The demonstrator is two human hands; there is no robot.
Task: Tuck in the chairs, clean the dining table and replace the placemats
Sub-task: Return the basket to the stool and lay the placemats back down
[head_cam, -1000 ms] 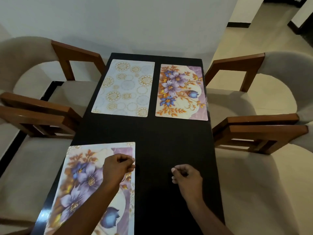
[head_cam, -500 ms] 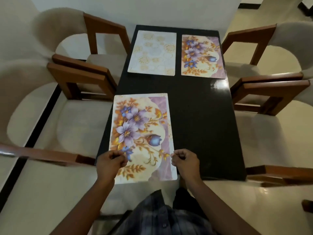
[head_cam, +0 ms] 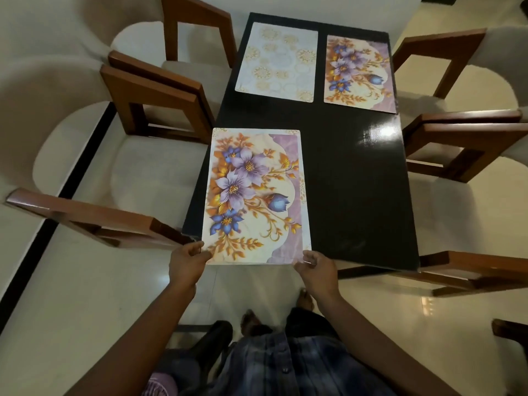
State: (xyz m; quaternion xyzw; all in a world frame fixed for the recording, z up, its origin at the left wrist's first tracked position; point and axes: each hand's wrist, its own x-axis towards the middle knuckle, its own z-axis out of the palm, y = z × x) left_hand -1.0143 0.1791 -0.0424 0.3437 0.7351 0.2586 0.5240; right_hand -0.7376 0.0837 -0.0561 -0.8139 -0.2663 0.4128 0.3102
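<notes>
Left hand and right hand each pinch a near corner of the floral mat. It sits near-left on the worktop, near edge overhanging. The two-corner grip is probably for squaring it.

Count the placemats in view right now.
3. The near floral placemat lies on the table at near left, its near corners pinched by the left hand and right hand; pale circle-patterned placemat far left; far floral placemat far right. None look hidden.
</notes>
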